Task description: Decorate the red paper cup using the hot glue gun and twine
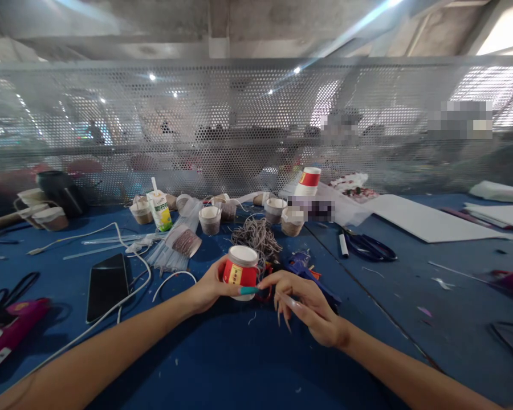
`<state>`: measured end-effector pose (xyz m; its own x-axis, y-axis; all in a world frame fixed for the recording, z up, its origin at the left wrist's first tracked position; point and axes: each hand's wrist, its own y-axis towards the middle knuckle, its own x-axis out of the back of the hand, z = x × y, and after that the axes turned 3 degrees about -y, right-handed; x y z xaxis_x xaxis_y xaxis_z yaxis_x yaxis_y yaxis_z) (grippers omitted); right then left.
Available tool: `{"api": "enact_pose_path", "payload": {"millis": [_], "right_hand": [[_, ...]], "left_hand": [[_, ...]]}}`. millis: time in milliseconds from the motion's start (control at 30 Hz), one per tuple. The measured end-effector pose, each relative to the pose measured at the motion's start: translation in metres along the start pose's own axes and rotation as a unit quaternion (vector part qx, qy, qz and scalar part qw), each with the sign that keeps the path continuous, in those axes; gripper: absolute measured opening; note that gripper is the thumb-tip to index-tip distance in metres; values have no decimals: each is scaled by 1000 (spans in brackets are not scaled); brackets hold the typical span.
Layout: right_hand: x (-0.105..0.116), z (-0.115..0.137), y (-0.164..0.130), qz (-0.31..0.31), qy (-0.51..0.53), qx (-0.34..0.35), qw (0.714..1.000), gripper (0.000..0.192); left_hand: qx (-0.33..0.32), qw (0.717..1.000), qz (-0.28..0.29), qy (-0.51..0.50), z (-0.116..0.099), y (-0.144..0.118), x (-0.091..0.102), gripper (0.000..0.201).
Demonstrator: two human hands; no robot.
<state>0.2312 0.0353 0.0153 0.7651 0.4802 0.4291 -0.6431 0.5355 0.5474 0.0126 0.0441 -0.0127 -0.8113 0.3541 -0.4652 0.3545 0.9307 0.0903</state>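
Left hand (214,283) holds a red-and-white paper cup (243,262), and right hand (312,307) is close beside it.
From where I stand, the cup is over the middle of the blue tabletop (214,359), with its white round end facing up; left fingers go around its side, and the left thumb lies across the front. The right hand has loosely bent fingers, and its index finger reaches to the cup's side; whether it touches, I cannot tell. Just behind the cup lies a heap of grey-brown cord (256,234). Toward the far edge stand some small brownish cups (209,222) and a drink carton (160,210) with a white straw. A black phone (108,287) lies toward the left edge, dark scissors (370,247) toward the right edge.
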Motion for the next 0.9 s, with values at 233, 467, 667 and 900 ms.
{"api": "enact_pose_path", "payload": {"millis": [233, 467, 667, 900], "right_hand": [[-7, 10, 6, -77, 233, -131, 961, 22], [-2, 0, 10, -159, 169, -154, 961, 31], [1, -8, 4, -248, -97, -58, 962, 26], [3, 2, 12, -190, -562, -167, 787, 17]], "left_hand": [[4, 1000, 12, -12, 1, 2, 2, 65], [10, 1000, 12, -27, 0, 1, 4, 61], [21, 998, 10, -50, 4, 1, 8, 60], [39, 991, -16, -126, 6, 2, 10, 43]]}}
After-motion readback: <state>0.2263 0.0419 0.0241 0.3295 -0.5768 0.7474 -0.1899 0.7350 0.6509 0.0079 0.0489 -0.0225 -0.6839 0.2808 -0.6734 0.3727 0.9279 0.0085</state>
